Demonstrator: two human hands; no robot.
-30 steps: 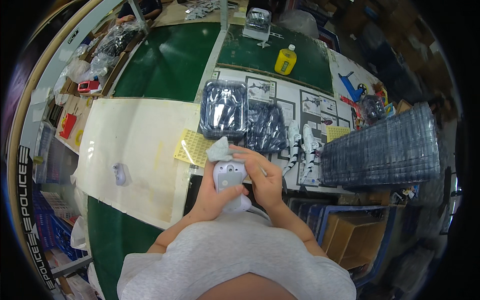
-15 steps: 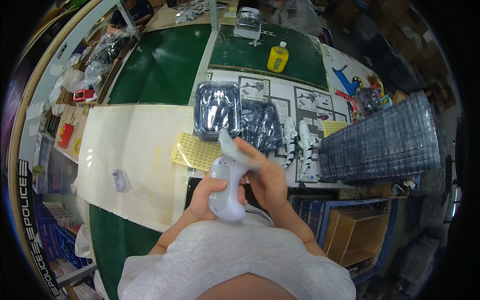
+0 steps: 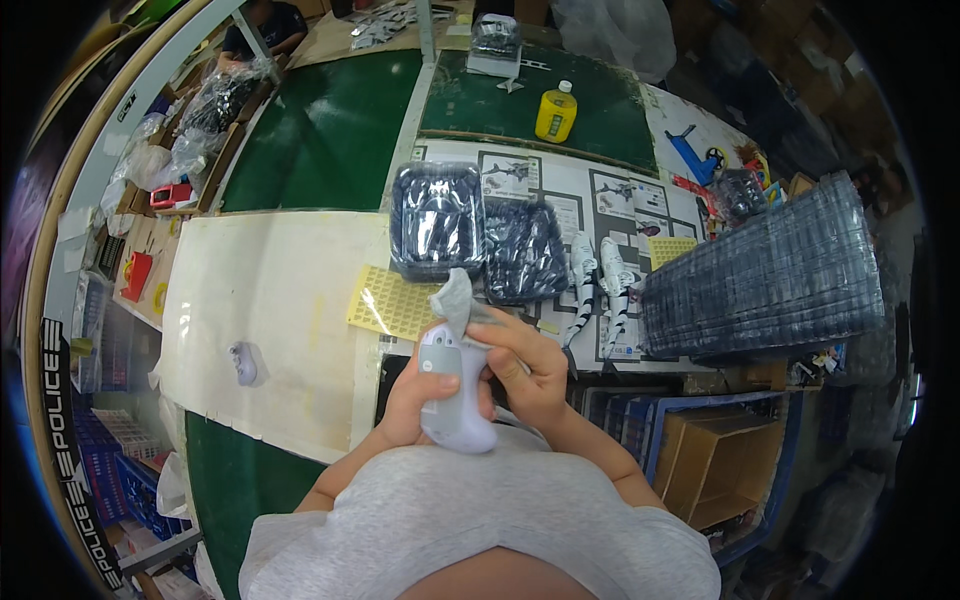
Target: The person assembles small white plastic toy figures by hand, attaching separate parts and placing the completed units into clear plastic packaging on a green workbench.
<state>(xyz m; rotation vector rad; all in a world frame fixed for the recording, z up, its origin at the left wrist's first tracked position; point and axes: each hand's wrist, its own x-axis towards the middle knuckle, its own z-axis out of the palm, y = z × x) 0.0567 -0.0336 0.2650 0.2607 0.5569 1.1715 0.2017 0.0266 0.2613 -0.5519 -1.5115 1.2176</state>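
A pale lavender game controller (image 3: 462, 428) is held close in front of my shirt, its grey back panel facing up. My left hand (image 3: 407, 402) grips it from the left, thumb lying across the panel. A crumpled grey cloth (image 3: 455, 300) is pinched in my right hand (image 3: 532, 368), its loose end sticking up over the controller's top edge. The right fingers are bent close beside the controller's right side. Another small pale controller (image 3: 243, 363) lies on the white board at left. Just beyond my hands is a yellow sticker sheet (image 3: 385, 303).
Two black plastic trays (image 3: 437, 215) lie ahead, beside black-and-white toy parts (image 3: 614, 280). A long stack of clear-dark trays (image 3: 765, 275) stands at right. Farther off is a yellow bottle (image 3: 556, 115). A cardboard box (image 3: 715, 465) sits low right. Another person (image 3: 270, 30) is at far left.
The cloth has shifted slightly, and its loose end now stands more upright above the controller. My right fingers have curled in closer to the controller.
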